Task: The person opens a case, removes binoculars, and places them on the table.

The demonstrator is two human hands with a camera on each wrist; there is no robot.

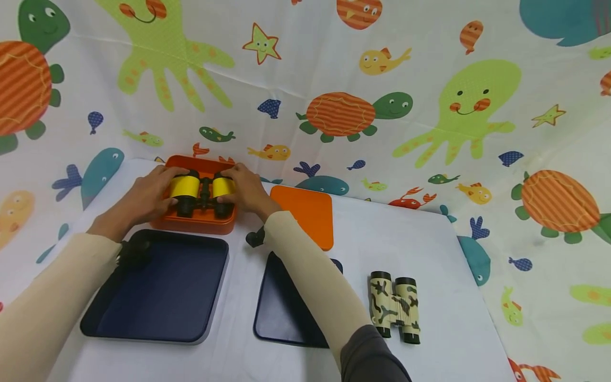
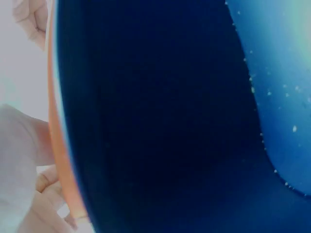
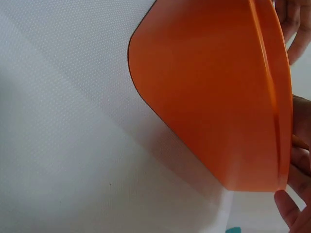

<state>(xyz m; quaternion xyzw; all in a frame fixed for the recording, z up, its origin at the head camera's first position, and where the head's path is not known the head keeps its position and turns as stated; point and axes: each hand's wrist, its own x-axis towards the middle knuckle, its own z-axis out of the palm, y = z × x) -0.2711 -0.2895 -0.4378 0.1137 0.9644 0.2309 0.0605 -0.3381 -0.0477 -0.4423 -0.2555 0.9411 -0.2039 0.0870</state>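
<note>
Yellow and black binoculars (image 1: 185, 187) lie inside an orange box (image 1: 191, 225) at the back left of the table. My left hand (image 1: 150, 196) grips the left barrel, thumb on the near side and fingers over the far end. On the other barrel, my right hand (image 1: 248, 190) holds on in the same way. The box's outer wall (image 3: 209, 97) fills much of the right wrist view, with fingers (image 3: 299, 170) at its rim. In the left wrist view a dark blue tray (image 2: 160, 97) covers most of the picture and the binoculars are hidden.
The dark blue tray (image 1: 157, 286) stands in front of the orange box. An orange lid (image 1: 310, 212) lies to the right, with a dark blue lid (image 1: 286, 313) partly under my right arm. Camouflage binoculars (image 1: 382, 300) rest at the right. A patterned cloth (image 1: 296, 74) hangs behind.
</note>
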